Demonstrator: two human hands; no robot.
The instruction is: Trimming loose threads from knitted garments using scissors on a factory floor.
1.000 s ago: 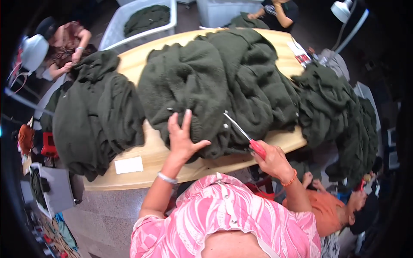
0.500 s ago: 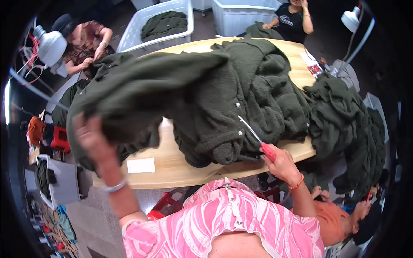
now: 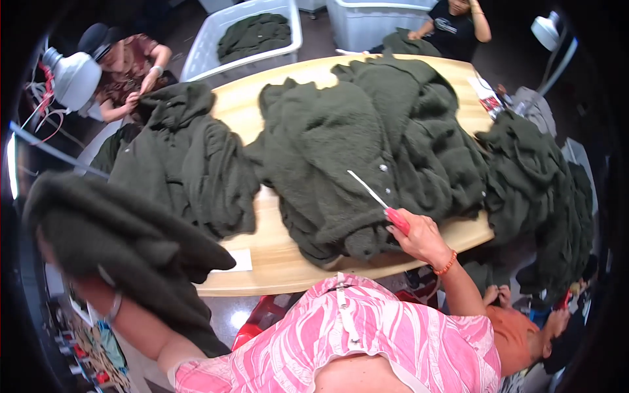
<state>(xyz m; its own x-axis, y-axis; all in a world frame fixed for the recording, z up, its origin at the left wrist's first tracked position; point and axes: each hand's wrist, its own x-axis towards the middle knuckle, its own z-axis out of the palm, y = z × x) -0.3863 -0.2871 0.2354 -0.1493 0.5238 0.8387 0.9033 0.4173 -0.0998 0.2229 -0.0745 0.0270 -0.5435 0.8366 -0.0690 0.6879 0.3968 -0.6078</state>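
Observation:
At the left, my left hand (image 3: 82,288) is closed on a dark green knit cardigan (image 3: 124,229), lifted beside the table and draped over my forearm; the cloth hides most of my fingers. My right hand (image 3: 422,239) grips red-handled scissors (image 3: 396,219), their slim blades together and pointing up and left. Under the blades lies a heap of dark green knit cardigans (image 3: 327,150) with pale round buttons. Another dark green cardigan (image 3: 203,164) is spread on the left part of the table.
The wooden table (image 3: 288,278) curves in front of me, with a white paper (image 3: 240,261) near its edge. More green garments (image 3: 531,177) hang at the right. White bins (image 3: 249,65) stand beyond. Lamps (image 3: 72,78) flank the table; people sit around it.
My left hand has carried a cardigan off the heap, leftward and toward me, past the table edge. The garments underneath are uncovered. My right hand stays close to the heap with the scissors.

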